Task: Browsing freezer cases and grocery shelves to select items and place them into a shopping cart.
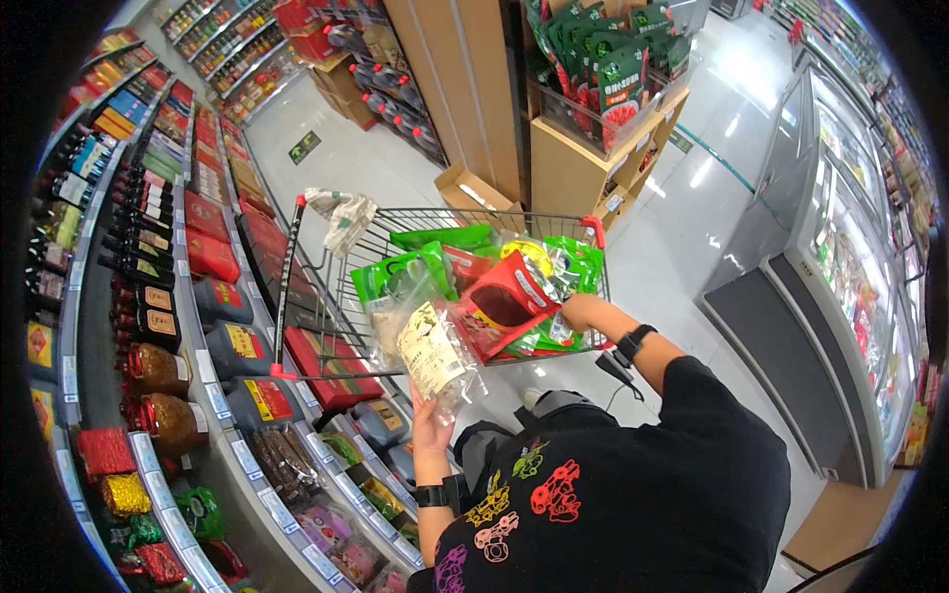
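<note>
My left hand (431, 424) grips the lower end of a clear plastic bag (434, 356) with a cream printed label, raised over the near side of a wire shopping cart (347, 296). My right hand (584, 313) is at the cart's right end, against the right edge of a red packet (508, 305) with a dark window. Its fingertips are hidden behind the packets, so I cannot tell whether it grips the red one. Beneath and around lie green packets (445, 237) and a packet with a round yellow label (528, 256).
A patterned cloth (345, 219) hangs over the cart's corner beside the black handle bar (291, 285). Shelves of bottles, jars and boxes (211, 222) line the left. Ahead are an open carton (478, 194) and a wooden display stand (571, 159). A freezer cabinet (823, 282) stands on the right.
</note>
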{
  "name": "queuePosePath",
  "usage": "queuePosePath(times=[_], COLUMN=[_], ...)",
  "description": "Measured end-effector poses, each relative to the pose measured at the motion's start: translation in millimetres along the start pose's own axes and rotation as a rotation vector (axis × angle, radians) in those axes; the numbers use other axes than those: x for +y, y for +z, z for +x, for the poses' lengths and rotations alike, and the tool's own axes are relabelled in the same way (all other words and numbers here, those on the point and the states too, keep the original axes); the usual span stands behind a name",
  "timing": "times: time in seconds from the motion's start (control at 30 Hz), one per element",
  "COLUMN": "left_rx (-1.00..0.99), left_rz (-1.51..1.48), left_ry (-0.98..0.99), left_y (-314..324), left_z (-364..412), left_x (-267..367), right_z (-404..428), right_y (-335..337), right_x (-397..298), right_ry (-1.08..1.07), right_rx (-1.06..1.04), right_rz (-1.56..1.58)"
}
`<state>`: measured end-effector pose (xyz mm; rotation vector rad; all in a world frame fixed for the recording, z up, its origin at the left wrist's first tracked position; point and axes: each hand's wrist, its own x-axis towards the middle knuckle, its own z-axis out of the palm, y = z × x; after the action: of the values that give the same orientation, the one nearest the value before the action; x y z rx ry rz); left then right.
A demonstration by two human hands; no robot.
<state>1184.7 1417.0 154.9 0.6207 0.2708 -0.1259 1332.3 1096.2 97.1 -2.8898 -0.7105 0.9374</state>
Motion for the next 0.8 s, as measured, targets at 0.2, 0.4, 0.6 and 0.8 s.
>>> queuePosePath(times=[0.2, 0.4, 0.6, 0.8], left_rx=[-0.026, 0.039, 0.001, 0.028], left_rz=[0.005, -0.072, -0.191, -0.411], left_ry=[0.024, 0.019, 0.178, 0.056], left_y=[-17, -48, -83, -145], left_z=[28, 62, 77, 88], left_x=[31, 83, 154, 170], right_z=[-36, -17, 100, 253], right_y=[-74, -155, -205, -177], right_x=[-16, -79, -182, -234], right_ry=[-0.075, -0.069, -0.683, -0.484], right_rx=[0.125, 0.356, 0.311, 0.473], right_rz=[0.054, 0.192, 0.450, 0.657])
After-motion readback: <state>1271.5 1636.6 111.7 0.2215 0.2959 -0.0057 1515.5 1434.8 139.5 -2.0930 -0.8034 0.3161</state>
